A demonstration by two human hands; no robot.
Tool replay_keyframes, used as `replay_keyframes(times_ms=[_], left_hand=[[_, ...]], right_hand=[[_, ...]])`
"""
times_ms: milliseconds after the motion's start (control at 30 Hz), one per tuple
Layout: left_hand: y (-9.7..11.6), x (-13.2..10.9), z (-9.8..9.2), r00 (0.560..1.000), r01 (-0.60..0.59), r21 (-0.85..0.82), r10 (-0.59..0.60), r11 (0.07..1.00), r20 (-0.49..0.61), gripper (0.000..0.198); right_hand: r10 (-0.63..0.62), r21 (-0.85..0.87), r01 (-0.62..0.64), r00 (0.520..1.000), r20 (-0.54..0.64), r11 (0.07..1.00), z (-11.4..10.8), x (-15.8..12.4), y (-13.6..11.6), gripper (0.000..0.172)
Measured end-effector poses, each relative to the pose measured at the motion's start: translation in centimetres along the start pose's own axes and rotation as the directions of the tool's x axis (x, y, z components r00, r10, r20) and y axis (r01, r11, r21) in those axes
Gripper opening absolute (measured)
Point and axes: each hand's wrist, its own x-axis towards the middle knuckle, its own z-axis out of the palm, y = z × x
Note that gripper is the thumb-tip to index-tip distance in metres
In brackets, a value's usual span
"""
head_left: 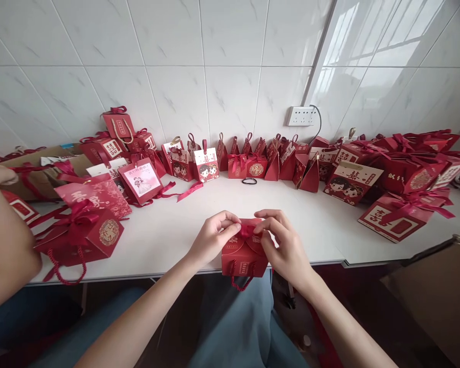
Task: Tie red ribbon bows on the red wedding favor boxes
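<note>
A small red gift box (243, 261) with gold print and a red rope handle sits at the table's front edge, right before me. Across its top lies a dark red ribbon bow (248, 230). My left hand (218, 232) pinches the ribbon at the bow's left side, thumb against fingertips. On the other side, my right hand (281, 240) has its fingers curled at the bow's right loop, and the thumb rests by the box's right edge. Whether the right fingertips grip ribbon is hard to see. The box's underside is hidden.
Red gift boxes (256, 168) line the tiled wall, with stacks at right (410, 174) and left. A black hair tie (249, 181) lies mid-table. At far left reaches a co-worker's arm (7, 230). A power strip (302, 116) hangs on the wall; a cardboard box (437, 291) stands at right.
</note>
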Motion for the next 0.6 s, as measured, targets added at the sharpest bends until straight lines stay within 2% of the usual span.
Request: replay_keyframes(times_ms=[67,133,233,333,467,600], left_hand=[[0.0,0.0,0.0,1.0,-0.006,0.007,0.006,1.0,0.007,0.015],[0.0,0.1,0.0,1.0,-0.011,0.001,0.011,1.0,0.014,0.015],[-0.1,0.1,0.0,1.0,-0.007,-0.016,0.008,1.0,0.022,0.015],[0.0,0.0,-0.1,1.0,-0.01,0.015,0.01,1.0,0.028,0.017],[0.6,-0.5,-0.2,0.997,-0.073,0.209,0.073,0.975,0.007,0.02],[0.8,-1.4,0.2,0.976,-0.15,0.476,0.206,0.866,-0.066,0.017]], right_hand=[[-0.051,-0.094,0.054,0.998,0.033,0.994,-0.5,-0.3,-0.4,0.014],[-0.05,-0.141,0.058,0.997,0.064,0.988,-0.6,-0.4,-0.7,0.01],[-0.029,-0.17,0.043,0.996,0.087,0.984,-0.4,-0.5,-0.7,0.009],[-0.068,-0.182,0.081,0.995,0.077,0.98,-0.2,-0.3,-0.6,0.009],[-0.129,-0.235,0.153,0.985,0.112,0.96,-0.6,-0.1,-0.6,0.017],[-0.171,-0.267,0.199,0.977,0.127,0.943,-1.3,0.0,-0.5,0.019]])
